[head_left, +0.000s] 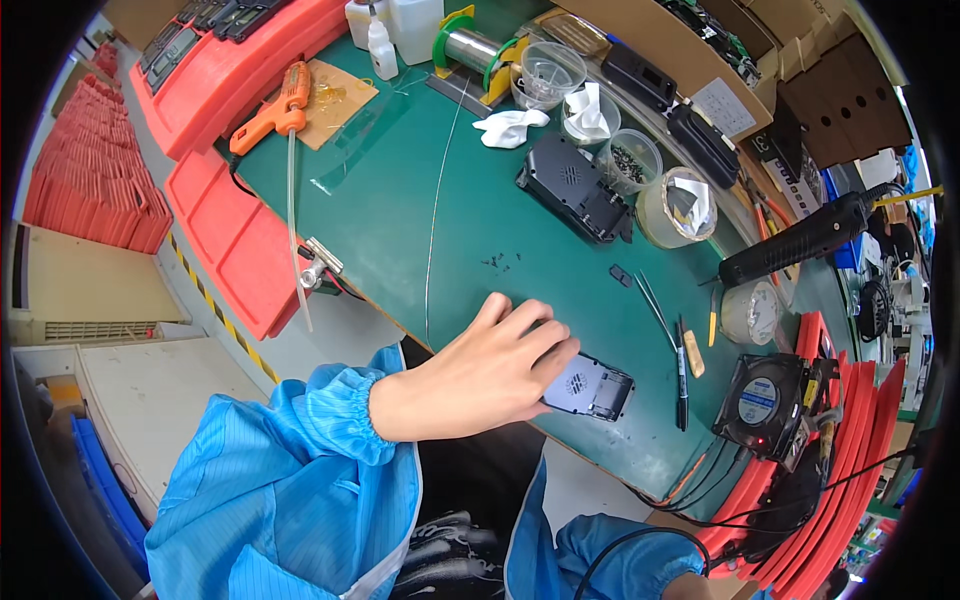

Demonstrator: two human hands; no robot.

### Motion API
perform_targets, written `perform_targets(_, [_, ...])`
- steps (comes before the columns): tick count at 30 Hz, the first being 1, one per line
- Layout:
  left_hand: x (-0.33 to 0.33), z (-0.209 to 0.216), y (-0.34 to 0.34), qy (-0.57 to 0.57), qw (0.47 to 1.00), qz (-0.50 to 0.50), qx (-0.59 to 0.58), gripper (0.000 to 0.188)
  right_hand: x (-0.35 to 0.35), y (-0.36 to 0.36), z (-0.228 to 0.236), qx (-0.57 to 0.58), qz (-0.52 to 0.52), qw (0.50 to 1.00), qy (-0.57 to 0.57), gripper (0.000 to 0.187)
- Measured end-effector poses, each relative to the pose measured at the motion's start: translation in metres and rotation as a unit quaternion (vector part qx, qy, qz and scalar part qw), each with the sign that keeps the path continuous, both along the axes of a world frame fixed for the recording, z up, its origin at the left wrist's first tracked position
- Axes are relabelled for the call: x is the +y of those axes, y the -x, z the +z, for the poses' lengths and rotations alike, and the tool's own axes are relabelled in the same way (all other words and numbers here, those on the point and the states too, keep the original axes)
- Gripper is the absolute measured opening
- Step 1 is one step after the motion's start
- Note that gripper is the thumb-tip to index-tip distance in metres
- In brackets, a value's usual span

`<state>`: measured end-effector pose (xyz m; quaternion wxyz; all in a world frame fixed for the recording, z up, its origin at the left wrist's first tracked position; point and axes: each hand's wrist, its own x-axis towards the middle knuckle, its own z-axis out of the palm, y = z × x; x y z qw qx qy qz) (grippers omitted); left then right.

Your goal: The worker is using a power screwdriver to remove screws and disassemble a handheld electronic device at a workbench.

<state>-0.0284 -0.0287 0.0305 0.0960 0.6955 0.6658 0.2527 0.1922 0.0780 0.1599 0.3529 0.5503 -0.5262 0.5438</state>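
My left hand [485, 375] reaches in over the table's near edge, its fingers curled and closed around the left end of a small dark plastic device housing [590, 388]. A round speaker grille and a recess show on the housing's upper face; its left end is hidden under my fingers. Only a bit of skin of my right hand [688, 588] shows past the blue sleeve at the lower edge, with its fingers out of sight. Farther back lies a larger black device housing [575, 185]. Tweezers [656, 312], a black marker pen [682, 385] and a wooden-handled tool [692, 353] lie to the right.
A solder wire spool [478, 50] and plastic cups [628, 162] stand at the back. An orange glue gun [285, 105] lies far left beside red trays [225, 245]. To the right are a black electric screwdriver [800, 240], a fan [762, 405] and black cables [715, 490].
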Motion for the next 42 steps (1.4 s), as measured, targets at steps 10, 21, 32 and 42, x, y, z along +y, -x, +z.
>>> perform_targets(10, [0.009,0.009,0.0,0.009,1.0,-0.024,-0.013,0.074,0.003,-0.032,-0.003,-0.051,-0.22,0.973,0.052,0.026])
perform_targets(21, [0.021,0.01,-0.013,0.009,0.999,-0.006,0.035,0.074,-0.003,-0.146,-0.072,-0.392,-0.2,0.887,0.141,0.02])
perform_targets(32, [0.018,0.004,-0.01,-0.002,0.999,-0.016,0.038,0.076,-0.029,-0.141,-0.12,-0.605,-0.265,0.727,0.189,0.027])
perform_targets(42, [0.014,0.004,-0.01,-0.008,0.999,-0.002,0.051,0.074,0.022,-0.111,0.008,-0.306,-0.129,0.937,-0.109,0.026])
